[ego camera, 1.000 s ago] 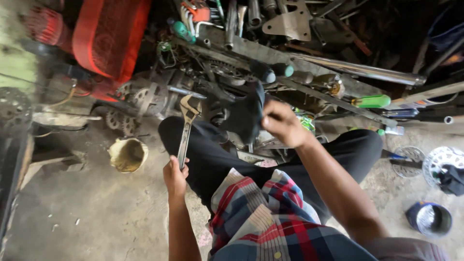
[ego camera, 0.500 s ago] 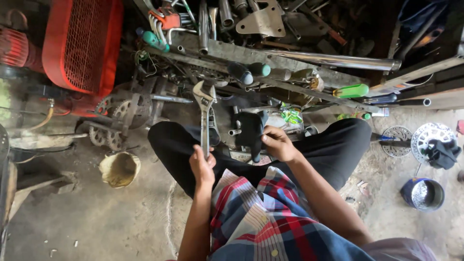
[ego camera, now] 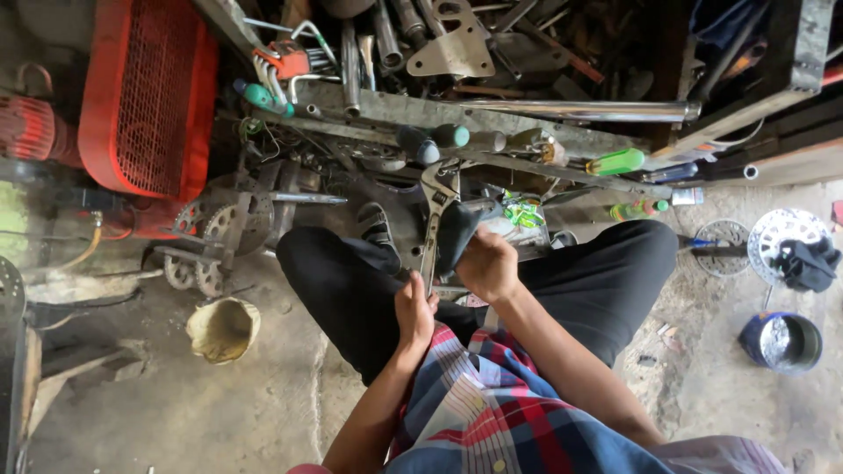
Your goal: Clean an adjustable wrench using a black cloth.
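I sit on the floor in black trousers and a plaid shirt. My left hand (ego camera: 414, 309) grips the lower handle of a large adjustable wrench (ego camera: 434, 211), held upright with its jaw pointing away from me. My right hand (ego camera: 488, 263) is closed on a dark cloth (ego camera: 457, 233) pressed against the wrench shaft, just right of it. Both hands are between my knees, close together.
A red mesh-covered machine (ego camera: 149, 96) stands at the far left. A cluttered metal rack (ego camera: 492, 110) with pipes, screwdrivers and hex keys runs across the top. A worn yellowish bowl (ego camera: 223, 329) lies left; a blue tin (ego camera: 781, 342) and brake discs (ego camera: 773, 241) lie right.
The wrench and both hands have come together in front of me; my right hand with the cloth now touches the wrench shaft. The view has shifted rightward.
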